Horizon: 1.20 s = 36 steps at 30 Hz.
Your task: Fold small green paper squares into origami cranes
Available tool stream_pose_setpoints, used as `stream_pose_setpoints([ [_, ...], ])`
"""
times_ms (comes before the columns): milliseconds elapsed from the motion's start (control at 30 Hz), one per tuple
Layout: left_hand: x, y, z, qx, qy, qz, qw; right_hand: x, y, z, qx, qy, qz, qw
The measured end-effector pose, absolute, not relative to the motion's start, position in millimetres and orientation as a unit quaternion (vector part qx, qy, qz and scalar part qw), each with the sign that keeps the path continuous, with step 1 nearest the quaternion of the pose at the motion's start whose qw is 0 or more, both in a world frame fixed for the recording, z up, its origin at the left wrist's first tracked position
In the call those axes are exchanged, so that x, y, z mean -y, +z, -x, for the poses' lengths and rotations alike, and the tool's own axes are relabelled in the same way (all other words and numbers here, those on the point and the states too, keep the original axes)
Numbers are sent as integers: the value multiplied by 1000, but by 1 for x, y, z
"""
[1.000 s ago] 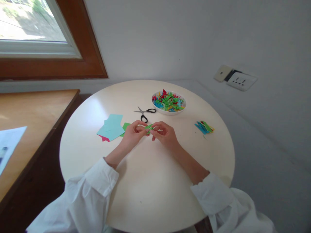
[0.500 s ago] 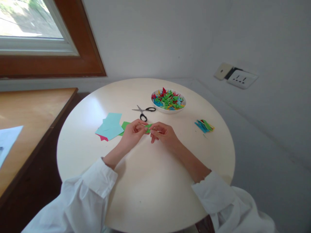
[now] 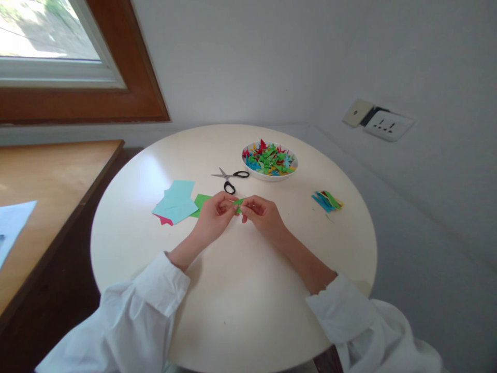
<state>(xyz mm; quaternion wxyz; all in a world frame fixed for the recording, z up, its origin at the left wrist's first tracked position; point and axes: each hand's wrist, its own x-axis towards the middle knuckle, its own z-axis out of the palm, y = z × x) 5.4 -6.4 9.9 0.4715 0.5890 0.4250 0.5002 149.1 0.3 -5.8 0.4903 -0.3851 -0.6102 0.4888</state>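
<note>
A small piece of folded green paper point(image 3: 238, 202) is pinched between my two hands above the middle of the round white table point(image 3: 248, 321). My left hand point(image 3: 216, 215) closes on its left side, and my right hand point(image 3: 264, 213) grips the right side; the fingers cover much of it. Beside my left hand lies a green paper sheet point(image 3: 201, 201). Further left are light blue paper sheets point(image 3: 176, 202), with a bit of pink paper point(image 3: 164, 220) showing beneath them. Just beyond my hands rest scissors point(image 3: 228, 178) with black handles, blades spread.
At the back stands a white bowl point(image 3: 272, 178) heaped with small folded paper pieces in several colours. A pile of narrow coloured paper strips point(image 3: 327, 201) lies on the right. A wooden desk point(image 3: 62, 171) with a white sheet point(image 3: 13, 223) is at the left; walls border the table behind and right.
My fingers have shifted slightly around the green paper, and my right hand's lower fingers have curled in. The things on the table stay where they were.
</note>
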Motion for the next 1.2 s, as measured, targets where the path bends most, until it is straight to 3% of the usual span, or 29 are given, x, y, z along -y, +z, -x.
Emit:
stream_pose_setpoints([
  [1200,6,5,-7,-439,510,-586,452,6,-12,-140,626,399,418,525],
])
